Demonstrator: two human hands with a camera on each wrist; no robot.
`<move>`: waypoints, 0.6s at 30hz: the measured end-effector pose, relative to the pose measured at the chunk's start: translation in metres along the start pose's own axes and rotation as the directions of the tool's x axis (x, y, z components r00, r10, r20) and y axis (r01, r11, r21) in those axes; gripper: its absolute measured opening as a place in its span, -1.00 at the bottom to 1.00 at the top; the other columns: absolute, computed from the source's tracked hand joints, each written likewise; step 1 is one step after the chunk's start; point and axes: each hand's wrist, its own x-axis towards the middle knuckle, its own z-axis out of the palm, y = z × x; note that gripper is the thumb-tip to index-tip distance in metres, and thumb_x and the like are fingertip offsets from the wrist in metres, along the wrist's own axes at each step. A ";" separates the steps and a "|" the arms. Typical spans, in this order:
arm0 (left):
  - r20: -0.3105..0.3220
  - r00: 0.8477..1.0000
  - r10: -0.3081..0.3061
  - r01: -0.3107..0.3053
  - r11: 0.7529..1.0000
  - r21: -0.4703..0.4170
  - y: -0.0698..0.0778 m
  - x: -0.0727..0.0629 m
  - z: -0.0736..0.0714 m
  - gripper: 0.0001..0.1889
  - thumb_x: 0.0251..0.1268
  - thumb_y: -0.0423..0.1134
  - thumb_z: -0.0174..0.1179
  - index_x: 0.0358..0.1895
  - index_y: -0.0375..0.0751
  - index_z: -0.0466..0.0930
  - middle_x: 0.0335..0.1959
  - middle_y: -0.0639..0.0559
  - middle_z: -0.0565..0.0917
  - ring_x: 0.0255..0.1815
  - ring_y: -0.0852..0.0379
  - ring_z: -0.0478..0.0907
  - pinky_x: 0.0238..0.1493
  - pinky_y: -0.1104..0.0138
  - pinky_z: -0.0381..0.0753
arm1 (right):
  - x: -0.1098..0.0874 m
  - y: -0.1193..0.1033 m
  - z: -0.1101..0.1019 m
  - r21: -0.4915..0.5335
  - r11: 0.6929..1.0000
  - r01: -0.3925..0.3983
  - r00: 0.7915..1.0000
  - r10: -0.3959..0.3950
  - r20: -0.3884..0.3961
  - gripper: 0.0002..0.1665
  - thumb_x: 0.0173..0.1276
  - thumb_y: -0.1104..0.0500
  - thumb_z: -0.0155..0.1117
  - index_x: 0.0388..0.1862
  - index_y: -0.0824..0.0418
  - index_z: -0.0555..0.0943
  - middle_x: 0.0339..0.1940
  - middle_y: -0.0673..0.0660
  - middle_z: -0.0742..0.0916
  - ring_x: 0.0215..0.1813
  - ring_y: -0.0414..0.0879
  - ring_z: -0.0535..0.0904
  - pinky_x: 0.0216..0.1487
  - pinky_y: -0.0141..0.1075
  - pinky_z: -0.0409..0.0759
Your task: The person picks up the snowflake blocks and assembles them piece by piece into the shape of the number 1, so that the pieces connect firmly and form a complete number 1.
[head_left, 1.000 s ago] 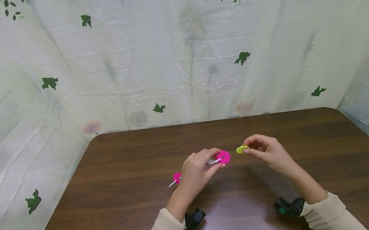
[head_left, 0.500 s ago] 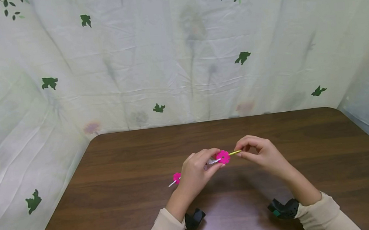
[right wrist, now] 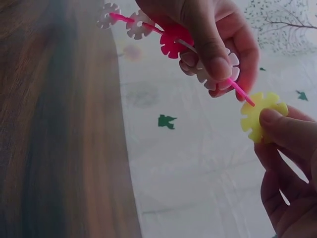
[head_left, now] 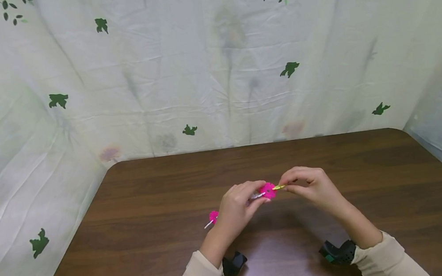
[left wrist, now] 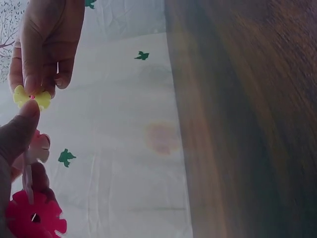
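Note:
In the head view my left hand (head_left: 233, 210) holds a chain of slotted plastic snowflake discs above the table, its thumb and fingers pinching near the right end. White and pink discs alternate; a pink disc (head_left: 268, 190) stands at that end, seen edge-on in the right wrist view, past the white disc (right wrist: 233, 69) under the left thumb. My right hand (head_left: 311, 187) pinches a yellow snowflake disc (right wrist: 251, 126) between thumb and fingers. The yellow disc's rim touches the pink disc's edge; how deep the slots mesh cannot be told. Another pink disc (left wrist: 37, 218) shows large in the left wrist view.
Below both hands lies a brown wooden table (head_left: 156, 251). A pale cloth backdrop (head_left: 206, 68) with green bird shapes hangs behind and beside it. Black wrist devices sit at the left cuff (head_left: 234, 263) and the right cuff (head_left: 337, 252).
My right hand has moved left with the yellow disc, turned it edge-on in the head view, and brought it against the pink disc. The left hand has stayed nearly still.

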 end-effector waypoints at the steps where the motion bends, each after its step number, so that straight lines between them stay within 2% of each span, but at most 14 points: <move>1: 0.003 1.000 0.003 -0.003 1.000 -0.006 0.000 0.000 0.000 -0.61 -0.15 -0.25 0.41 -0.15 -0.23 0.59 -0.31 0.09 0.64 -0.40 0.26 0.51 -0.34 0.46 0.43 | 0.000 0.000 0.000 0.003 1.000 0.008 1.000 -0.008 0.000 -0.67 -0.08 0.60 0.29 -0.38 0.24 0.63 -0.37 0.06 0.66 -0.32 -0.13 0.56 -0.34 -0.37 0.53; 5: 0.003 1.000 0.014 -0.014 1.000 -0.007 0.001 0.000 0.001 -0.62 -0.12 -0.23 0.39 -0.15 -0.22 0.58 -0.30 0.09 0.63 -0.39 0.27 0.51 -0.32 0.45 0.43 | 0.000 0.001 0.002 0.010 0.999 0.031 1.000 -0.031 -0.001 -0.67 -0.07 0.60 0.28 -0.38 0.24 0.63 -0.37 0.08 0.66 -0.32 -0.14 0.55 -0.36 -0.38 0.52; 11: -0.023 1.000 -0.008 0.008 1.000 -0.012 0.000 0.000 0.001 -0.59 -0.17 -0.24 0.42 -0.15 -0.23 0.56 -0.32 0.08 0.63 -0.49 0.28 0.45 -0.37 0.45 0.42 | 0.002 0.002 0.005 0.014 0.998 0.064 0.998 -0.064 -0.018 -0.63 -0.08 0.61 0.27 -0.34 0.24 0.61 -0.34 0.10 0.64 -0.31 -0.13 0.49 -0.32 -0.39 0.46; 18: -0.031 0.999 -0.043 0.042 0.999 -0.020 0.001 0.000 0.001 -0.59 -0.17 -0.24 0.43 -0.15 -0.21 0.55 -0.35 0.09 0.61 -0.50 0.28 0.41 -0.39 0.46 0.41 | 0.006 -0.010 0.008 -0.041 0.999 0.017 0.997 -0.020 -0.080 -0.54 -0.20 0.64 0.33 -0.25 0.35 0.56 -0.26 0.20 0.60 -0.20 -0.13 0.49 -0.27 -0.36 0.51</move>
